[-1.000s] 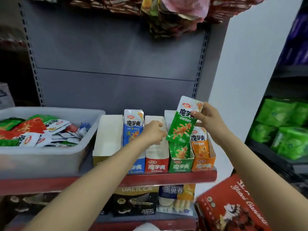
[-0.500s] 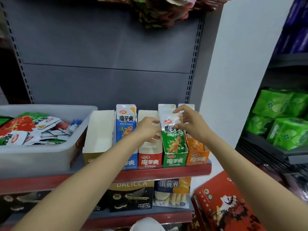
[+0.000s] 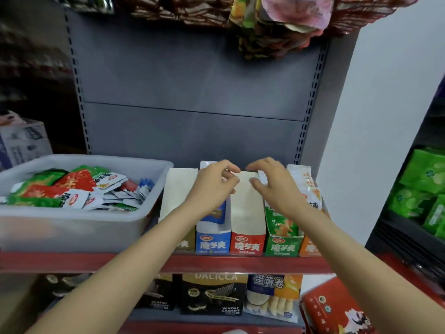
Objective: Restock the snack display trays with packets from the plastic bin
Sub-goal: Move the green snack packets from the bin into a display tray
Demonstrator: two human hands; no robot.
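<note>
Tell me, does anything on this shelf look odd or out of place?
The red tray and the tray at the row's left end look empty, while neighbouring trays hold packets. The plastic bin holds a jumbled heap. No spill or damage shows.

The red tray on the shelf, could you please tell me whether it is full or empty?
Empty: the red tray shows only its bare white inside, while the green tray beside it holds packets.

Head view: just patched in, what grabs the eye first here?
Both hands, left hand and right hand, hover over the red display tray at mid-shelf; that tray looks empty. Left of the tray row sits the plastic bin, heaped with mixed snack packets.
</note>
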